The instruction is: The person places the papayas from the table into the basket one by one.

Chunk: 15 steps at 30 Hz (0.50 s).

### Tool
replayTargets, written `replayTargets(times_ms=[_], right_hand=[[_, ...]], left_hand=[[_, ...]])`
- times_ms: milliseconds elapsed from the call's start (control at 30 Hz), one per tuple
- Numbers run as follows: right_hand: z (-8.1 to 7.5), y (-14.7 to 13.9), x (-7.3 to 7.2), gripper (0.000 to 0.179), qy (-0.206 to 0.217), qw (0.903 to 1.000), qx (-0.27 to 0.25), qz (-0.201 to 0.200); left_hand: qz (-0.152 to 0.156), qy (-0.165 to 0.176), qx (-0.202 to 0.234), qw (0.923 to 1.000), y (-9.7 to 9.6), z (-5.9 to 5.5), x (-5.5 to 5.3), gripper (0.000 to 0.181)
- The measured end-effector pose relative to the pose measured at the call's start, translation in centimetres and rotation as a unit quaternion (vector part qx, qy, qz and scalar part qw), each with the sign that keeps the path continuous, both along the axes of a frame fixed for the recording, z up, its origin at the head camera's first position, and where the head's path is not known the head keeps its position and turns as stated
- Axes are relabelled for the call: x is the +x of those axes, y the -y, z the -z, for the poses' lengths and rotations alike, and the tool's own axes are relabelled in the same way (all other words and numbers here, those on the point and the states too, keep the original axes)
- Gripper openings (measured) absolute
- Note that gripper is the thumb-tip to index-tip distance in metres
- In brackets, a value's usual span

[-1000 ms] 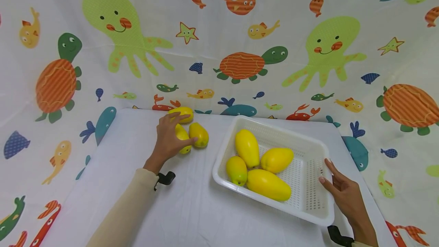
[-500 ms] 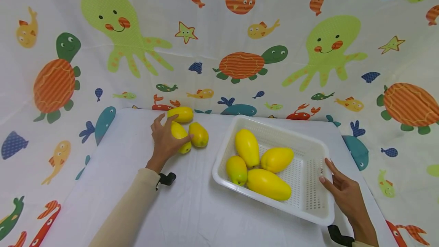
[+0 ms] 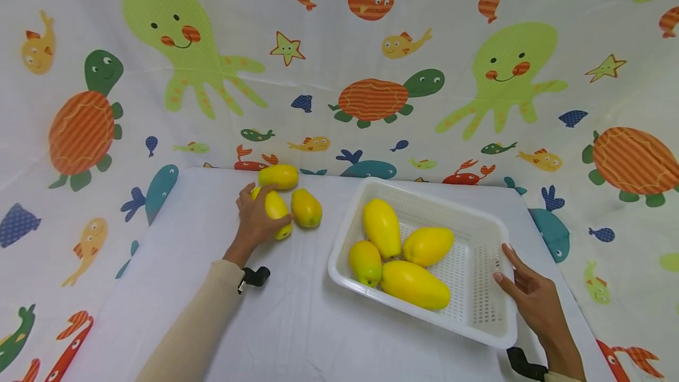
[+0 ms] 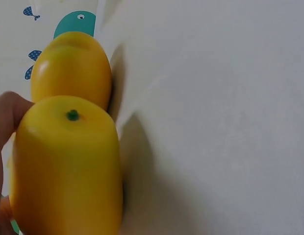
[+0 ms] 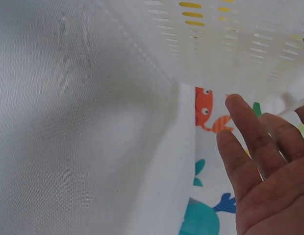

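Observation:
On the left of the table, my left hand curls round a yellow papaya, thumb on its near right side and fingers over its far left side. In the left wrist view that papaya shows a small green stem nub, with another one right behind it. Two more papayas lie close by, one at the back and one to the right. My right hand holds the right end of a white plastic basket, thumb over the rim. Its other fingers extend outside the wall.
Inside the basket several yellow papayas lie toward the left end, one greenish. A white cloth covers the table. Behind it hangs a curtain printed with sea animals.
My left hand has drawn away from the right-hand papaya and closed round the left one, which has shifted slightly left. My right hand and the basket have stayed in place.

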State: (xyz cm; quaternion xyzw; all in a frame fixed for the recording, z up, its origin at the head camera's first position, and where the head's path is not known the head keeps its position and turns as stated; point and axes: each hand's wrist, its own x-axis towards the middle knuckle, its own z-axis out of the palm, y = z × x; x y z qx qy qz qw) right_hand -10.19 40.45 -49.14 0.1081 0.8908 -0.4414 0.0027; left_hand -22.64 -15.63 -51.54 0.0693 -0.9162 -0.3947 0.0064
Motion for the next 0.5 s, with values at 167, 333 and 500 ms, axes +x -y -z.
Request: replayTargets(times_ms=[167, 333, 500], right_hand=[[0.1, -0.1, 0.0, 0.076, -0.003, 1.0, 0.0, 0.0], [0.1, -0.2, 0.0, 0.075, -0.009, 1.0, 0.002, -0.004], [0.1, -0.2, 0.0, 0.075, -0.005, 1.0, -0.003, -0.006]], left_hand=[[-0.008, 0.011, 0.011, 0.9999, 0.0, -0.1, 0.0, 0.083], [-0.015, 0.004, 0.013, 0.9998, 0.0, -0.6, 0.3, 0.08], [-0.017, 0.003, 0.01, 0.9998, 0.2, -1.1, 0.8, 0.079]])
